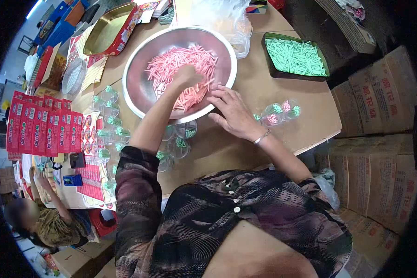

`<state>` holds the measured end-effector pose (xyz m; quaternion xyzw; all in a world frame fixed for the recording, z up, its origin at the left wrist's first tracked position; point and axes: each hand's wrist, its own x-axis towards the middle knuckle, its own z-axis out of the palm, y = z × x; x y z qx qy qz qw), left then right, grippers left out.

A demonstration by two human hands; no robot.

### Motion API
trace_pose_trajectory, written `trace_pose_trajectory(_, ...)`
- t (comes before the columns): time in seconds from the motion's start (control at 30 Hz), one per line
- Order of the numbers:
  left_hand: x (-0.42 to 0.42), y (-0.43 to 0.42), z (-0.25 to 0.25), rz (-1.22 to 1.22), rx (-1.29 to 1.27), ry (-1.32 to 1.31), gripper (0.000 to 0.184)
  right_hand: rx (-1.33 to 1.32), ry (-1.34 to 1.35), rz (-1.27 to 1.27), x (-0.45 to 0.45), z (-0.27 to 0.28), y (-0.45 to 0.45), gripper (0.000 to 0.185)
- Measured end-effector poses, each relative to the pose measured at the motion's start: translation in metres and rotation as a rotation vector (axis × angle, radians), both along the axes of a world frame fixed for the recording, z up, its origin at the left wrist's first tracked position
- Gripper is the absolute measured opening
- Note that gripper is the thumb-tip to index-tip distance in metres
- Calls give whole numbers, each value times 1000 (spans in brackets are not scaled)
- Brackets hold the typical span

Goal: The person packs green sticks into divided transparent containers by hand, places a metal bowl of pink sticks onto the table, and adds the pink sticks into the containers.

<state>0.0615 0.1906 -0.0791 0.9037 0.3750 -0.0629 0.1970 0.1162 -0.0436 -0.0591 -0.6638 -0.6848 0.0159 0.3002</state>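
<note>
A big metal bowl (pixel 133 83) holds a heap of short pink sticks (pixel 183 58). My left hand (pixel 188 76) reaches down into the heap; its fingers blend into the sticks, so their grip is hidden. At the bowl's right rim is my right hand (pixel 236 111), a bracelet on its wrist, fingers stretched out and apart with nothing visible in them. Just right of that hand lie several clear cups (pixel 273 109) with green or pink sticks inside. More clear cups (pixel 178 147) with green sticks stand below the bowl, partly behind my left arm.
A dark tray (pixel 289 75) of green sticks (pixel 295 56) sits at the right. Cups of green sticks (pixel 110 121) line the left side, beside red packets (pixel 44 127). A gold-and-red tray (pixel 107 30) lies behind. Cardboard boxes (pixel 380 176) are stacked right; another person (pixel 55 224) works at lower left.
</note>
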Motion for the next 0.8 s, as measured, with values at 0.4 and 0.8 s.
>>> trace_pose_trajectory(0.4,-87,-20,30,54,-657,-559,9,226,150,-28,3,27,94,48)
trace_pose_trajectory(0.8,-72,-40,39,-88,-630,-780,53,-28,472,-61,-9,26,113,32)
